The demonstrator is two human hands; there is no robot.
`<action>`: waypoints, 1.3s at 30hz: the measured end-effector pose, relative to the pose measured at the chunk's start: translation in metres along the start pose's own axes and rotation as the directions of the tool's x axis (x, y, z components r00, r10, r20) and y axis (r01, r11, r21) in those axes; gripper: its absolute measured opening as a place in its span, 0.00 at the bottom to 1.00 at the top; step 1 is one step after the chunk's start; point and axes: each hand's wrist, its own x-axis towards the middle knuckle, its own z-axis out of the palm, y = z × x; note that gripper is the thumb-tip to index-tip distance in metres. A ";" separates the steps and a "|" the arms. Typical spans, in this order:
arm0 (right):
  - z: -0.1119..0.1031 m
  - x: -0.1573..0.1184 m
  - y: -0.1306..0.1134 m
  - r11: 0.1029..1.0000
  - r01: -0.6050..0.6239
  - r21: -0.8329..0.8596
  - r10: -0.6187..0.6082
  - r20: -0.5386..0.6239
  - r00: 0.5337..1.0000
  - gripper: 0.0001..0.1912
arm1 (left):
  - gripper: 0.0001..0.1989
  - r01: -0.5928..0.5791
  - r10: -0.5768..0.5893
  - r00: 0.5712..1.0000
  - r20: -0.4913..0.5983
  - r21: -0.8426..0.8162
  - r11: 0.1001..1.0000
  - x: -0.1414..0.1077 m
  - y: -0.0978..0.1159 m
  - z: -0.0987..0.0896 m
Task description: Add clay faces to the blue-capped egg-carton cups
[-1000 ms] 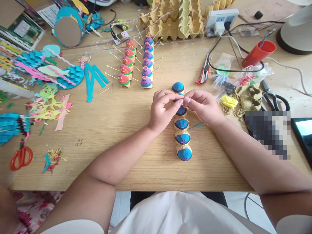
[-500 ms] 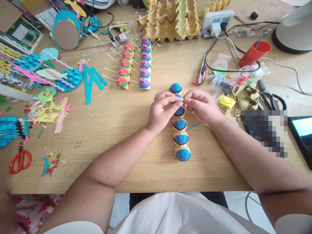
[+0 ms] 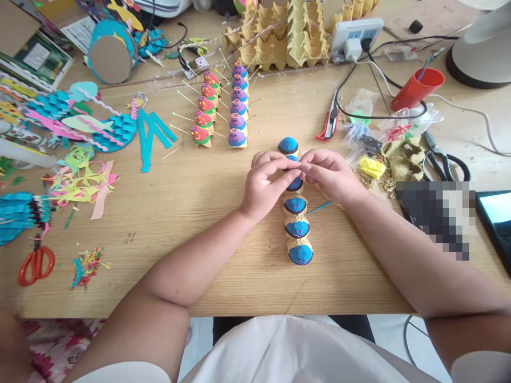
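Observation:
A row of blue-topped egg-carton cups runs up the table in front of me, with small pink face marks on several of them. Over the upper cups, my left hand and my right hand meet fingertip to fingertip. Both are closed in a pinch. Whatever lies between the fingertips is too small to make out. The hands partly hide the second and third cups. A thin blue stick lies on the table just right of the row, below my right hand.
Two finished-looking rows, red-green cups and purple cups, stand farther back. To the right are a box cutter, a red cup, bagged clay and black-handled scissors. Orange scissors and paper scraps lie left.
The hands stay pinched together over the row, with only a slight shift of the fingers. The view has moved very slightly; the objects on the table stay in place.

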 end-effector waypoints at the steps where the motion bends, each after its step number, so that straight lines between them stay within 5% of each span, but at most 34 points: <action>1: 0.000 0.000 0.000 1.000 0.001 -0.002 -0.001 0.000 1.000 0.24 | 0.12 0.004 -0.004 1.000 0.001 0.007 1.000 0.000 0.000 0.000; 17: -0.002 -0.002 0.003 0.995 -0.046 0.089 0.043 0.038 0.998 0.21 | 0.10 -0.059 0.059 0.998 -0.008 0.022 0.998 0.000 0.000 0.000; 39: -0.003 0.002 0.002 1.000 -0.001 0.017 0.001 0.021 1.000 0.16 | 0.06 -0.175 0.196 0.980 -0.044 0.294 0.940 0.000 0.003 -0.004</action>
